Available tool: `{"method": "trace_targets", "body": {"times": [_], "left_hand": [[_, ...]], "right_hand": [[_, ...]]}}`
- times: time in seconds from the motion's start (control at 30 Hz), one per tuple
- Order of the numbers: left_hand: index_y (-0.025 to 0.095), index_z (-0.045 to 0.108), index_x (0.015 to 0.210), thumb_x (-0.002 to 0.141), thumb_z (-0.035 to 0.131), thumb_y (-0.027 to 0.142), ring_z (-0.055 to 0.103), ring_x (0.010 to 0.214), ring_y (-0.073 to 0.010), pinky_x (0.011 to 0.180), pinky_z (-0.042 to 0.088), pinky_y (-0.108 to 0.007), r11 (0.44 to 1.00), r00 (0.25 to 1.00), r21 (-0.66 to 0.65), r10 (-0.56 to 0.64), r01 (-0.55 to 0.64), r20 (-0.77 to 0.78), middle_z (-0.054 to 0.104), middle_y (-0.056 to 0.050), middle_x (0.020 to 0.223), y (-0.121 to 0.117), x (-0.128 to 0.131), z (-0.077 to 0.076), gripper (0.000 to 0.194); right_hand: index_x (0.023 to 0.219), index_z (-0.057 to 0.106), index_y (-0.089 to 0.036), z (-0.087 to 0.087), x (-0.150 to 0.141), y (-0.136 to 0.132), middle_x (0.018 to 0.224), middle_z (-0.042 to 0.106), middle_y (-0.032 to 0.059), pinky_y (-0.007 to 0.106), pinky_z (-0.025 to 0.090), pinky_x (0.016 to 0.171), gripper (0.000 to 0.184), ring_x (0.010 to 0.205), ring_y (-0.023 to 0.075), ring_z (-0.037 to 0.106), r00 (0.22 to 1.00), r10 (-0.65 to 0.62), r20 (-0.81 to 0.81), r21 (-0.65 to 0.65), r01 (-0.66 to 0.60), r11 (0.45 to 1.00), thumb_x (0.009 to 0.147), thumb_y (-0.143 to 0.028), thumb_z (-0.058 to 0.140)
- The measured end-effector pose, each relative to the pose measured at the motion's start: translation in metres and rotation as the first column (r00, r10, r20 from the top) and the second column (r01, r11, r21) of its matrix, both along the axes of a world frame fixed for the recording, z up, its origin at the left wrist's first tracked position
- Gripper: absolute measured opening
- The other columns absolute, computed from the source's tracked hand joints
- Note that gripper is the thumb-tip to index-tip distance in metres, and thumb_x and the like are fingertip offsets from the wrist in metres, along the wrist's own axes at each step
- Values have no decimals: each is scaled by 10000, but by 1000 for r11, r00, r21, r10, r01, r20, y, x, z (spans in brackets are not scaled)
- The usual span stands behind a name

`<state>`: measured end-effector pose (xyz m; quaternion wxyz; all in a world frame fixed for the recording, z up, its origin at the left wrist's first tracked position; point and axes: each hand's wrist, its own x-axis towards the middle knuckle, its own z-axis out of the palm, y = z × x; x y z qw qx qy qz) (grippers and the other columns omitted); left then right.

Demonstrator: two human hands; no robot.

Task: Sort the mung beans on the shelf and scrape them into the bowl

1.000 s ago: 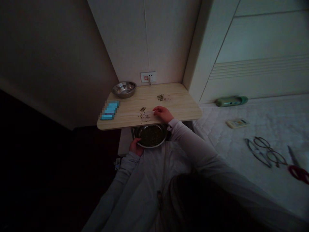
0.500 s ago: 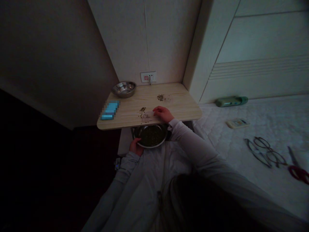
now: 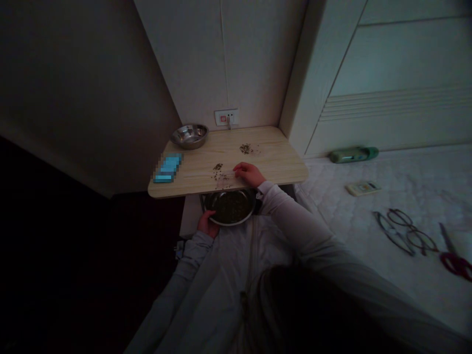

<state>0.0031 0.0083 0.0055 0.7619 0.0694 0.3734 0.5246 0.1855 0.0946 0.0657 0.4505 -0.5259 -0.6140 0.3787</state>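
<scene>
My left hand [image 3: 208, 224] grips the left rim of a steel bowl [image 3: 236, 224], its thumb over the edge. Dark, grainy bits fill the bottom of that bowl, which sits just below the tabletop's front edge. My right hand [image 3: 249, 173] is over the wooden tabletop [image 3: 195, 179], fingers bent and pinched together; anything between the fingertips is too small to make out. Left of the fingertips lies a small scatter of dark bits [image 3: 218, 168], with a pale, thin patch of bits [image 3: 223, 181] nearer the front edge. Farther back is another pile of dark bits [image 3: 246, 148].
A second steel bowl [image 3: 190, 136] stands at the back left, behind a pixelated blue phone-like object [image 3: 168, 167]. A wall socket [image 3: 226, 117] is above the table. On the bed at right lie a green bottle [image 3: 353, 155], a remote [image 3: 363, 188], glasses [image 3: 409, 230] and scissors [image 3: 456, 265].
Both hands stay almost where they were. The bits in the held bowl look slightly different, and the pale patch by my right fingertips appears fainter.
</scene>
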Motion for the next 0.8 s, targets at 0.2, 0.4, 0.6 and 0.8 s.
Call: {"method": "trace_targets", "body": {"times": [0.2,0.4,0.6,0.8], "left_hand": [[146,636,706,579,451,63,588,898,-211,867,414,-353,1000,1000,9,7,-7,5,676,-37,658,1,0,-2,239],[150,633,730,595,436,70,576,925,-216,867,413,-359,1000,1000,-12,-13,13,4,677,-39,661,1,0,-3,252],[128,623,785,597,435,56,577,921,-209,882,400,-357,1000,1000,10,5,-5,5,678,-37,682,0,1,0,276],[120,627,767,588,442,68,572,931,-228,882,403,-374,1000,1000,-25,-1,1,-8,678,-58,688,0,1,-1,263]], "right_hand": [[707,570,-163,2,0,-1,560,567,-58,216,374,603,120,548,75,488,1000,2,-18,-8,-2,1000,609,-137,504],[732,575,-167,-2,1,1,587,580,-47,221,380,606,139,575,85,495,1000,-15,16,15,15,1000,617,-155,498],[718,575,-162,-1,0,0,569,567,-50,219,374,606,144,567,83,495,999,-3,39,5,3,1000,605,-145,486],[703,579,-153,3,-1,-3,553,558,-55,222,381,623,145,557,79,486,999,-3,41,-29,4,1000,591,-136,488]]}}
